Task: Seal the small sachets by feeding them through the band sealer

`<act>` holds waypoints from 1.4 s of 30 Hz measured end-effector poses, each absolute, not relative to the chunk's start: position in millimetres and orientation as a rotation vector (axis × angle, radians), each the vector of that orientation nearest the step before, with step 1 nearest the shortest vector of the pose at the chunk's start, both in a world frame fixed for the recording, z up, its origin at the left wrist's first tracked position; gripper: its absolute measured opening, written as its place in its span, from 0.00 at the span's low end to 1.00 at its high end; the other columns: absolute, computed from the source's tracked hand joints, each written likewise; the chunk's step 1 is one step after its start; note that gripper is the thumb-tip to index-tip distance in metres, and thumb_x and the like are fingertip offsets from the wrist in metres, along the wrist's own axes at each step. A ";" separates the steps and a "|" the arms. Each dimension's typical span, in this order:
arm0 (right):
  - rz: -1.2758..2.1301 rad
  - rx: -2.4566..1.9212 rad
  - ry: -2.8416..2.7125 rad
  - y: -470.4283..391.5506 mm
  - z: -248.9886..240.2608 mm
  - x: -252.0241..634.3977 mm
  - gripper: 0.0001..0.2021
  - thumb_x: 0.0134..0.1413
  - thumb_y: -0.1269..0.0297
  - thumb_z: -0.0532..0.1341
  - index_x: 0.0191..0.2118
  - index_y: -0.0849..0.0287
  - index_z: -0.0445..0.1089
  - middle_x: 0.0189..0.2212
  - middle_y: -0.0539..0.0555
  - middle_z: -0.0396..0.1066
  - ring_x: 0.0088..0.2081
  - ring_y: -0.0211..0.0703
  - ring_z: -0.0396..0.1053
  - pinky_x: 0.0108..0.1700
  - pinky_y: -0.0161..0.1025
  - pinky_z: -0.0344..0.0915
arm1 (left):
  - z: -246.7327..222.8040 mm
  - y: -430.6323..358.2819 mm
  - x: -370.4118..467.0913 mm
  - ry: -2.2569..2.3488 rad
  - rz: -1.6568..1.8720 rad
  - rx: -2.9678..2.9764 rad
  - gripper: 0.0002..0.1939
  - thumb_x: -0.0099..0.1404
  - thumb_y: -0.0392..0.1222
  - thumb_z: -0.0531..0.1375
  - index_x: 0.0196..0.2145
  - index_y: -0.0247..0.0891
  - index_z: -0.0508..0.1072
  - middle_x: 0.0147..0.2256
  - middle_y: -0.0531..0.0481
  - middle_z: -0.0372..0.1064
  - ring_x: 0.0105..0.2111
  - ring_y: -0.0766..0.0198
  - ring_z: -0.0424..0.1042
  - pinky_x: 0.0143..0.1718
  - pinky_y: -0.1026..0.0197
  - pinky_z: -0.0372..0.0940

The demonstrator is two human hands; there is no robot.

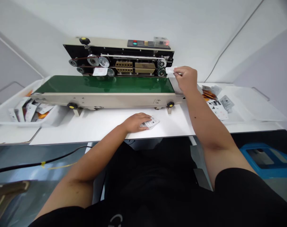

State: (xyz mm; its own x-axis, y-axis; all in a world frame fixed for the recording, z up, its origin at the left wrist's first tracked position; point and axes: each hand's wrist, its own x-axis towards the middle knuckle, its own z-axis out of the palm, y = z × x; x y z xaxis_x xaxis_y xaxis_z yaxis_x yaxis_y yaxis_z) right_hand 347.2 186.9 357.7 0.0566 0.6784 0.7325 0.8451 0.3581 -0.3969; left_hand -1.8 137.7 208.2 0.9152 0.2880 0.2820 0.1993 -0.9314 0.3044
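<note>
My right hand (pixel 186 78) pinches a small white packet (pixel 170 70) by its edge at the right end of a band sealer (pixel 124 50). The packet's far side reaches the rollers there. A second white packet (pixel 100 72) hangs at the left rollers, above the green conveyor belt (pixel 105 84). On the white table, my left hand (pixel 137 122) is closed over a small stack of printed packets (pixel 153 121), its fingers on top and the thumb at the near side. Part of that stack is hidden under the fingers.
A white bin (pixel 60 115) with packets, some orange, stands at the left. Another tray (pixel 248 118) at the right has clear, white and orange packets (pixel 219 112) beside my forearm. A blue plastic container (pixel 252 146) is below the table; a black cable (pixel 63 154) runs at lower left.
</note>
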 end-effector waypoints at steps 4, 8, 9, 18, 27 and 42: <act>-0.130 -1.502 -1.754 214.5 356.8 333.9 0.08 0.58 0.74 0.66 0.42 0.60 0.82 0.49 0.58 0.81 0.55 0.50 0.77 0.66 0.50 0.67 | 208.7 137.1 -2.0 0.369 0.467 2.795 0.31 0.74 0.56 0.63 0.68 0.41 0.70 0.66 0.39 0.69 0.64 0.44 0.68 0.66 0.41 0.64; -0.179 -1.467 -1.729 179.1 349.9 309.6 0.16 0.58 0.69 0.68 0.52 0.61 0.79 0.58 0.61 0.75 0.63 0.57 0.70 0.70 0.58 0.63 | 212.5 136.0 -2.9 0.439 0.436 2.754 0.35 0.72 0.56 0.65 0.71 0.41 0.65 0.65 0.38 0.69 0.63 0.44 0.70 0.64 0.43 0.66; -0.200 -1.430 -1.710 160.1 342.5 300.2 0.16 0.61 0.67 0.67 0.54 0.59 0.78 0.59 0.61 0.74 0.64 0.59 0.69 0.70 0.60 0.62 | 213.5 135.8 -3.1 0.457 0.427 2.742 0.36 0.72 0.57 0.65 0.71 0.41 0.64 0.65 0.38 0.69 0.63 0.44 0.70 0.64 0.43 0.66; 0.356 -1.446 -2.127 10.1 214.0 229.7 0.43 0.59 0.52 0.70 0.75 0.57 0.59 0.73 0.64 0.59 0.74 0.64 0.57 0.73 0.63 0.59 | 211.9 136.8 -2.9 0.536 0.444 2.704 0.43 0.71 0.63 0.64 0.74 0.39 0.59 0.68 0.34 0.64 0.66 0.42 0.68 0.66 0.42 0.65; 0.319 -1.480 -2.139 6.4 204.5 234.7 0.32 0.58 0.49 0.73 0.64 0.58 0.74 0.65 0.62 0.70 0.69 0.59 0.64 0.72 0.59 0.60 | 216.5 141.0 -2.5 0.548 0.471 2.801 0.31 0.71 0.58 0.63 0.65 0.40 0.72 0.64 0.39 0.71 0.63 0.43 0.71 0.66 0.41 0.65; 0.126 -1.103 -2.311 0.4 192.0 236.7 0.18 0.69 0.52 0.63 0.57 0.55 0.79 0.62 0.58 0.75 0.65 0.54 0.70 0.71 0.56 0.63 | 222.1 139.5 0.5 0.716 0.548 2.919 0.27 0.62 0.50 0.63 0.56 0.35 0.78 0.52 0.35 0.79 0.51 0.41 0.78 0.55 0.40 0.71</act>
State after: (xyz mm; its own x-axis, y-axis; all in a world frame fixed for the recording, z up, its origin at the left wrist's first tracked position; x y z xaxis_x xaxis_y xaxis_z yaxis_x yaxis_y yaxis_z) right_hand 236.7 0.4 192.0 -0.4977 0.7397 0.4529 0.6860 0.6552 -0.3163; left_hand 0.5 139.5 222.1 0.8261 0.4626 0.3217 0.4318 -0.8866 0.1660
